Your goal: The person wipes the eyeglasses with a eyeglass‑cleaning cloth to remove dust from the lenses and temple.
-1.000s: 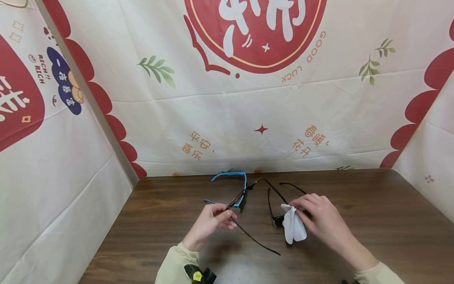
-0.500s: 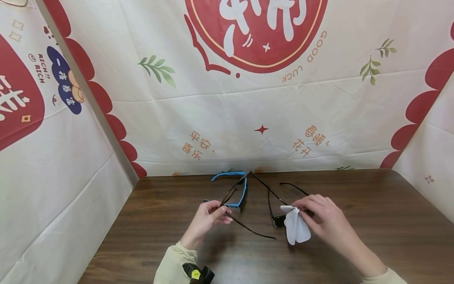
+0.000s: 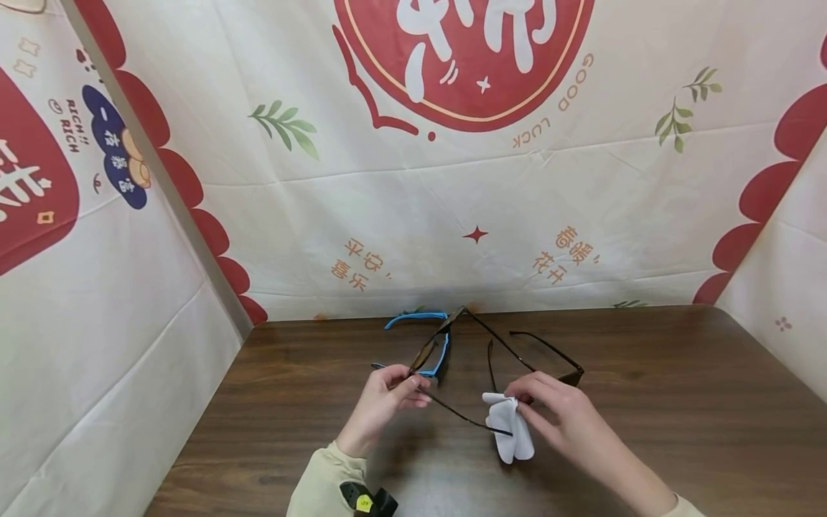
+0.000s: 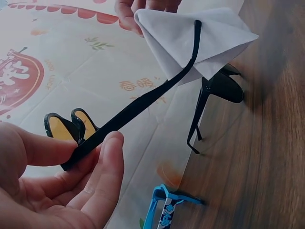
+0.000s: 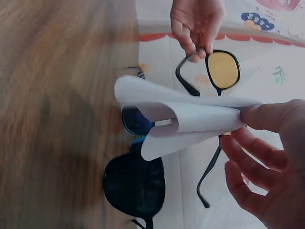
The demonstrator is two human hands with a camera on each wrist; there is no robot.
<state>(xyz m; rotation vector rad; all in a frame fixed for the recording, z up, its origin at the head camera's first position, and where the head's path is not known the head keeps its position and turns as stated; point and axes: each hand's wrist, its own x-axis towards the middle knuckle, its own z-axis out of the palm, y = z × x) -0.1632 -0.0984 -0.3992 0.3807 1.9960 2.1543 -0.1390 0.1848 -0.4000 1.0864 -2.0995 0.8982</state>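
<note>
My left hand [image 3: 381,406] pinches a pair of dark-framed glasses [image 5: 223,70] with yellow lenses near one hinge, and holds them up in front of me. Their arms are unfolded; one arm [image 4: 138,105] crosses in front of the cloth in the left wrist view. A folded white cloth [image 3: 509,432] hangs from my right hand [image 3: 568,413], pinched between thumb and fingers. In the right wrist view the cloth [image 5: 200,117] overlaps the glasses and hides part of the frame.
Black sunglasses [image 3: 571,378] lie on the brown wooden table [image 3: 646,402] by my right hand, partly hidden by it and the cloth. Blue-framed sunglasses [image 3: 416,315] rest at the back, behind the held glasses. A printed white fabric backdrop [image 3: 420,215] stands along the table's back edge.
My right hand has moved left and slightly nearer me with the cloth, uncovering more of the black sunglasses. The held glasses have tilted a little, and my left hand keeps its grip.
</note>
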